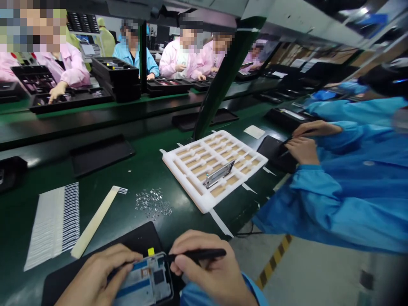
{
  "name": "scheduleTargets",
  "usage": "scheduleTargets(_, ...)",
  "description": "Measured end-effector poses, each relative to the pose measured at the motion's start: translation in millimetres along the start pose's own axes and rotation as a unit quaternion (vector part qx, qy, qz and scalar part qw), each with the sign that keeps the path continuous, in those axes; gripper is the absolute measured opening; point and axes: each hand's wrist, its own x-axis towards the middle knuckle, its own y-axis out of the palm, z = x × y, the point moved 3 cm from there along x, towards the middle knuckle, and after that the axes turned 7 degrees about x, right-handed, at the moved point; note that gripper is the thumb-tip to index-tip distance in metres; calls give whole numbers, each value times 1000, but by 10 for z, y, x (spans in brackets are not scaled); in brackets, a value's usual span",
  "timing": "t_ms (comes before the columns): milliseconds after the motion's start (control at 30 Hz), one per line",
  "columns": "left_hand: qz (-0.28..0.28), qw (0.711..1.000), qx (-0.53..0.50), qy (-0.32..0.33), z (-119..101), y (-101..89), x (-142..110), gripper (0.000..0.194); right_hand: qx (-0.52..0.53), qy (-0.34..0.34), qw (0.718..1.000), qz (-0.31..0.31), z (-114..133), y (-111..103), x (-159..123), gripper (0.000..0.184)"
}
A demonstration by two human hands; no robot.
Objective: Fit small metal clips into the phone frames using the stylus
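A phone mid-frame [145,282] with blue strips and a yellow tab at its top edge lies on a black mat [60,274] at the bottom of the view. My left hand [100,272] grips the frame's left side, thumb and fingers closed along it. In my right hand [210,267] is a slim black pen-like tool [204,254], pinched between thumb and fingers. The tool's tip is at the upper right corner of the frame; whether it touches is too small to tell.
Small metal pieces [153,202] lie scattered beyond the mat. To their left are a cream strip [95,221] and a sheet of thin strips [51,227]. A white foam tray [191,191] holds one upright phone part [219,173]. A co-worker's hands [304,146] are at the right.
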Motion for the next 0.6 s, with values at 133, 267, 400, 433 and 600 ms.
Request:
scheduleTargets(133,57,993,-71,-80,34,77,83,36,-63,35,996,45,-144,174,19,12)
scheduleTargets(267,58,992,-74,-87,74,140,51,38,-94,41,994,41,-301,254,25,14)
scheduleTargets(400,55,992,-74,-81,92,154,62,39,-106,42,993,36,-355,255,29,15)
scheduleTargets(433,52,993,-71,-81,90,153,67,39,-108,42,993,36,-360,252,31,15)
scheduleTargets(600,30,995,-56,-80,57,148,80,39,-109,52,992,24,-382,239,30,12)
